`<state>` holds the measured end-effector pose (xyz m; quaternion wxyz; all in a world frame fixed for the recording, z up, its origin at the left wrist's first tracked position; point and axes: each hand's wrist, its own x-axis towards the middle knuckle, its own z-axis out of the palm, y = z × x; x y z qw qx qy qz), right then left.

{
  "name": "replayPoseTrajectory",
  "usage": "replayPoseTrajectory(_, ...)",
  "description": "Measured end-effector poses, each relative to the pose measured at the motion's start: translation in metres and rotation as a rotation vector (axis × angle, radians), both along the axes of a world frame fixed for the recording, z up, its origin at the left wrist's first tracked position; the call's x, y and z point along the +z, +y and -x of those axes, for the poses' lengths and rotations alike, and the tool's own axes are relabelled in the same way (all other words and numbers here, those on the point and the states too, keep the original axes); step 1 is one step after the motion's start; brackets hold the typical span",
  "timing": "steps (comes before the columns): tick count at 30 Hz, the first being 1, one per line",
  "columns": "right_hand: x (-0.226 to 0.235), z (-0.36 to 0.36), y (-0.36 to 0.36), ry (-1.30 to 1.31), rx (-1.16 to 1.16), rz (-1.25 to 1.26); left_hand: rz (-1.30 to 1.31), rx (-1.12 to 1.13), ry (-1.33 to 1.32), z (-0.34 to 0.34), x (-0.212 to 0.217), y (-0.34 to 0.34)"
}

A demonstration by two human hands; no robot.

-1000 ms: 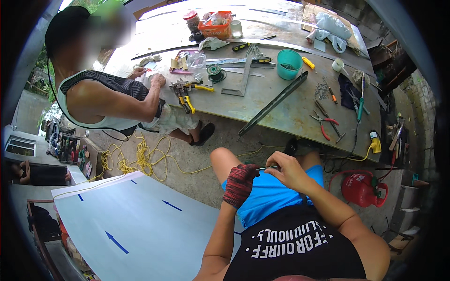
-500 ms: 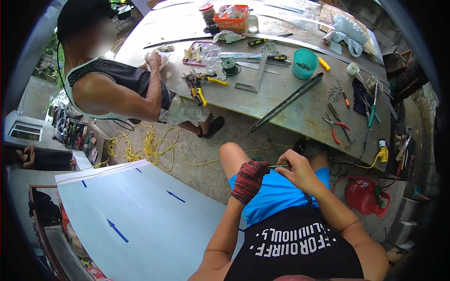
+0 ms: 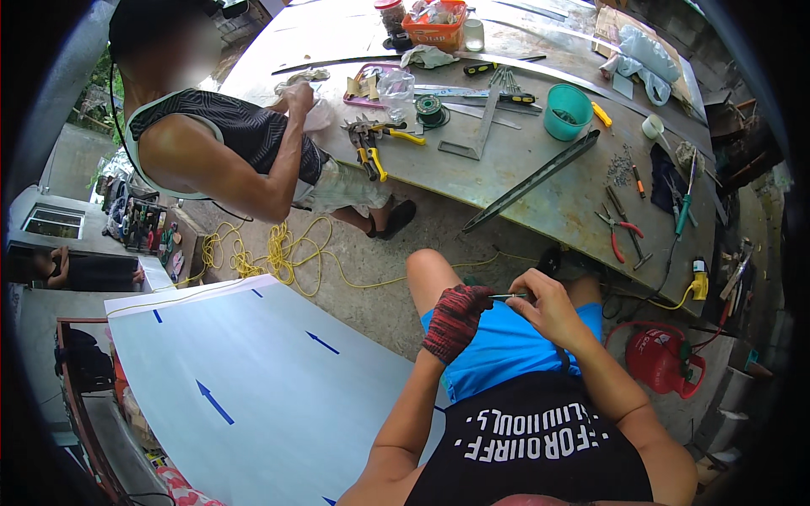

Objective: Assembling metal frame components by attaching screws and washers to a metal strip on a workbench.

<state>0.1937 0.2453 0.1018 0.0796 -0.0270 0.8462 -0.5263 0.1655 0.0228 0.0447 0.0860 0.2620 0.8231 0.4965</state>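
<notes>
The action was in the lower middle of the frame: a slim rod [image 3: 507, 296], too small to say exactly what, bridged both hands over the blue shorts [image 3: 489, 346]. The left hand [image 3: 460, 320], in a red-and-black knit glove [image 3: 450, 331], was clamped round one end, and the bare right hand [image 3: 542, 305] had its thumb and fingers pinched on the other.

For working a piece that skinny, I'd say the gloved fist was best used as the vise, with the bare fingertips doing the fine stuff. Keeping both wrists in line probably helped too, since a side load could've bent it or popped it loose.

Room-wise, the worktable [image 3: 557, 211] had its near edge slanting down to the right just beyond the knees, and a dark metal channel [image 3: 531, 180] poked past it at center, easy to clip with a raised hand. The pale arrow-marked sheet [image 3: 270, 388] crowded the left elbow at lower left, while the red gas cylinder [image 3: 654, 358] sat off the right arm. Best gap was the concrete floor [image 3: 371, 295] left of center, minus the yellow cord [image 3: 274, 253].
</notes>
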Motion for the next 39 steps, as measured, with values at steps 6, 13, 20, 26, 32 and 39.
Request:
replayPoseTrajectory(6,0.003,0.001,-0.003,0.000,-0.057,0.018,-0.047,0.039,-0.001,0.002,0.008,0.006)
replayPoseTrajectory(13,-0.003,-0.008,0.001,0.042,-0.016,-0.037,-0.053,0.037,-0.003,-0.004,0.002,0.006)
replayPoseTrajectory(20,-0.001,-0.011,0.003,-0.005,-0.085,0.077,-0.120,0.001,-0.060,-0.005,-0.002,0.008)
replayPoseTrajectory(26,0.002,-0.001,0.005,-0.076,-0.115,0.142,-0.082,0.011,0.012,0.014,0.020,0.007)
replayPoseTrajectory(32,0.001,-0.002,0.008,-0.128,-0.133,0.232,-0.031,-0.002,0.071,0.018,0.012,0.009)
replayPoseTrajectory(39,-0.013,-0.011,0.009,-0.087,-0.180,0.211,-0.025,0.007,0.134,0.009,0.009,0.015)
